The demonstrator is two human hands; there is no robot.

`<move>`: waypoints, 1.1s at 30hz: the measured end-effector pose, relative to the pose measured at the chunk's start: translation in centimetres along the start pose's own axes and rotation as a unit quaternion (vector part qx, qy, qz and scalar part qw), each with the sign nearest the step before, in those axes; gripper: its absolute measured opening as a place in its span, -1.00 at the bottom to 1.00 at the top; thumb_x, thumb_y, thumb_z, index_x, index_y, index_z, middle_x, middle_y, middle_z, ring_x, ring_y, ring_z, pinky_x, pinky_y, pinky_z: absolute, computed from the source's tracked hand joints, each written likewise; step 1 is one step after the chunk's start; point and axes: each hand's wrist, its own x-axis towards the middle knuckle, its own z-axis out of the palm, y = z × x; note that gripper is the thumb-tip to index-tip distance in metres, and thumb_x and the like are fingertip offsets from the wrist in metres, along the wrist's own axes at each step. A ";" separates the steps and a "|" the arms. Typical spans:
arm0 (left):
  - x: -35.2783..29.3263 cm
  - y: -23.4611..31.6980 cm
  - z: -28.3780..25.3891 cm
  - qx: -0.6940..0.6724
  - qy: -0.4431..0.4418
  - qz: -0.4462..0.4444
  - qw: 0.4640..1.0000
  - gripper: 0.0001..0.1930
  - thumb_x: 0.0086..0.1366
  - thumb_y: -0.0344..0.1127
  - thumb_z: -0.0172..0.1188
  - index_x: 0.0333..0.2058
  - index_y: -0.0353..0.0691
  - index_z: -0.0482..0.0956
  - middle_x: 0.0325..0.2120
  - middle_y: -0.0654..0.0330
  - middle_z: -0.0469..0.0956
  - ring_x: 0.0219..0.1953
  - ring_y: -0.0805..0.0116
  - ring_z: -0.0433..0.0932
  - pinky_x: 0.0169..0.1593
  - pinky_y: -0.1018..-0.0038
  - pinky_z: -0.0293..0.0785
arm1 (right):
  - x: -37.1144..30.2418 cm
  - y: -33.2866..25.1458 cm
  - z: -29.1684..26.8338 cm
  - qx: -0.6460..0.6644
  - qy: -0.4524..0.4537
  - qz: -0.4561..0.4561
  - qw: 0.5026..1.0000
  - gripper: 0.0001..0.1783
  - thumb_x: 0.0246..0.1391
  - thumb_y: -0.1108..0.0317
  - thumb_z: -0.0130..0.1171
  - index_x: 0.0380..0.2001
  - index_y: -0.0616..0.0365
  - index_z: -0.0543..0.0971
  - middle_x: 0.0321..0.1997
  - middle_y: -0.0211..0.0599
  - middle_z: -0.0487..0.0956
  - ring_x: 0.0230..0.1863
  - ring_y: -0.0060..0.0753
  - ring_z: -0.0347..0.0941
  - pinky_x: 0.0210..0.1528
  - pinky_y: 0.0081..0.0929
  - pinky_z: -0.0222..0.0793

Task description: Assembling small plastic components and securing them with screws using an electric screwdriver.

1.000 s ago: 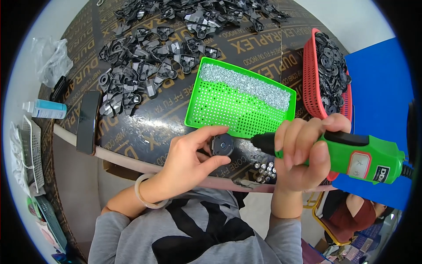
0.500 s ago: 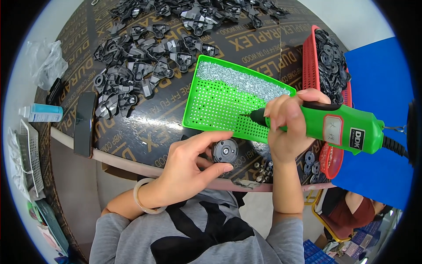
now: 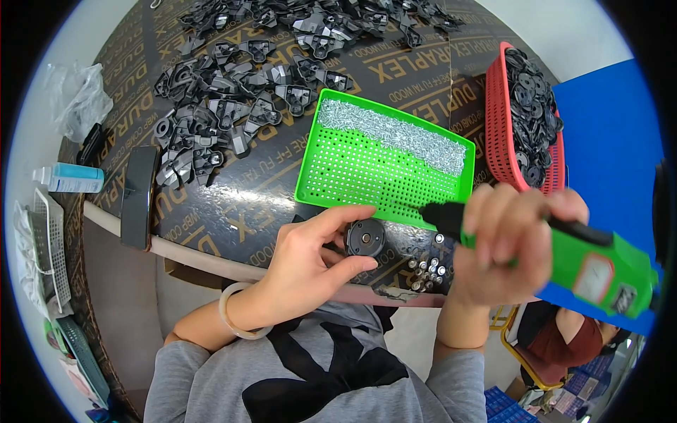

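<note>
My left hand (image 3: 310, 250) grips a round black plastic part (image 3: 365, 238) between thumb and fingers, over the near edge of the table. The part's flat face points upward, with a small round centre and little holes. In my right hand (image 3: 504, 243) is a green electric screwdriver (image 3: 599, 271), slightly blurred by motion. Its dark nose points left, over the near right corner of a green perforated tray (image 3: 352, 166). Many small silver screws (image 3: 398, 134) lie along the tray's far side. The screwdriver's bit is apart from the black part.
Small metal cylinders (image 3: 427, 273) stand near the table edge between my hands. Black plastic housings (image 3: 233, 113) cover the far left of the table. At right, a red basket (image 3: 496, 127) holds black discs (image 3: 529, 99). A phone (image 3: 137, 197) and a blue bottle (image 3: 74, 178) lie left.
My right hand has moved right and toward me with the screwdriver, away from over the tray's middle. The red bowl and loose discs are now hidden behind it. My left hand has barely shifted.
</note>
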 end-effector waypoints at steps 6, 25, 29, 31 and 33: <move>0.2 0.9 0.3 0.033 -0.029 -0.020 0.999 -0.47 0.05 -0.60 0.37 0.05 -0.33 0.49 -0.44 0.17 0.49 -0.42 0.57 0.54 -0.38 0.57 0.61 | -1.2 -2.8 1.5 -0.007 -0.129 0.000 0.992 -0.67 0.26 0.26 0.10 -0.04 0.02 0.23 -0.58 -0.50 0.38 -0.63 -0.61 0.27 -0.44 -0.50 0.29; 0.0 1.7 0.7 0.042 -0.068 -0.033 0.996 -0.44 0.06 -0.65 0.33 0.09 -0.35 0.47 -0.45 0.24 0.48 -0.42 0.65 0.43 -0.38 0.66 0.50 | -1.8 -2.1 2.2 -0.027 -0.088 -0.001 0.996 -0.72 0.26 0.29 0.11 -0.11 0.07 0.25 -0.61 -0.45 0.40 -0.67 -0.57 0.29 -0.50 -0.49 0.30; -0.1 1.8 0.7 0.050 -0.069 -0.026 0.996 -0.44 0.06 -0.64 0.33 0.09 -0.35 0.47 -0.45 0.23 0.48 -0.42 0.65 0.43 -0.39 0.65 0.49 | -1.8 -2.4 1.7 -0.015 -0.116 0.004 0.993 -0.72 0.26 0.30 0.11 -0.10 0.07 0.25 -0.61 -0.45 0.40 -0.66 -0.56 0.30 -0.50 -0.49 0.31; -0.1 1.9 0.5 0.056 -0.071 -0.019 0.996 -0.44 0.06 -0.64 0.33 0.09 -0.34 0.46 -0.45 0.23 0.48 -0.42 0.65 0.43 -0.39 0.65 0.49 | -1.7 -2.2 1.9 -0.013 -0.113 -0.003 0.993 -0.71 0.25 0.31 0.12 -0.10 0.07 0.25 -0.61 -0.44 0.40 -0.66 -0.56 0.32 -0.49 -0.49 0.33; -0.2 2.0 0.5 0.057 -0.078 -0.038 0.995 -0.43 0.06 -0.64 0.33 0.09 -0.34 0.46 -0.47 0.25 0.47 -0.43 0.65 0.45 -0.41 0.65 0.48 | -1.7 -2.4 1.9 -0.014 -0.115 0.001 0.993 -0.72 0.25 0.32 0.12 -0.10 0.07 0.25 -0.61 -0.44 0.40 -0.65 -0.56 0.32 -0.49 -0.49 0.33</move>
